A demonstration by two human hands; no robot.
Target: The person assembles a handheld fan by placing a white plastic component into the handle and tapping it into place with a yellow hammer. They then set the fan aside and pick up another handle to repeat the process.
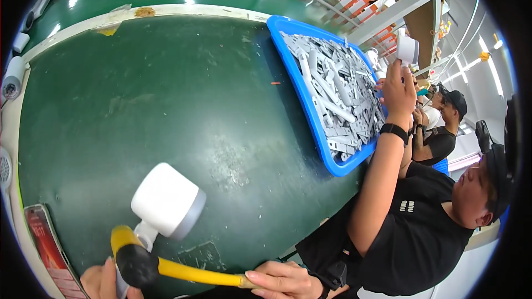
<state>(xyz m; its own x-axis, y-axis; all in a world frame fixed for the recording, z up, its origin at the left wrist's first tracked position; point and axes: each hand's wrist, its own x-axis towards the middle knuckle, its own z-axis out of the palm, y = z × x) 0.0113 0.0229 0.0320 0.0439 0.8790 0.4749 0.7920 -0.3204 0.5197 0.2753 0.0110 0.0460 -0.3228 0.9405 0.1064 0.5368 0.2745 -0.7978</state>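
Observation:
My left hand (100,279) is closed on the grey lower part of a white device, partly cut off by the lower edge. The device has a rounded white head (163,196) with a grey rim, tilted on a short stem above the green table. My right hand (285,279) grips the end of the yellow handle of a mallet (138,266). Its head has one black end and one yellow end. The mallet head overlaps the device's stem in view; I cannot tell whether they touch.
A blue tray (324,158) full of grey plastic parts stands at right on the green table (166,88). Beyond it, a co-worker's hand (399,91) raises a similar white device (407,50). A phone (52,249) lies by the left edge, near several grey cylindrical parts (13,77).

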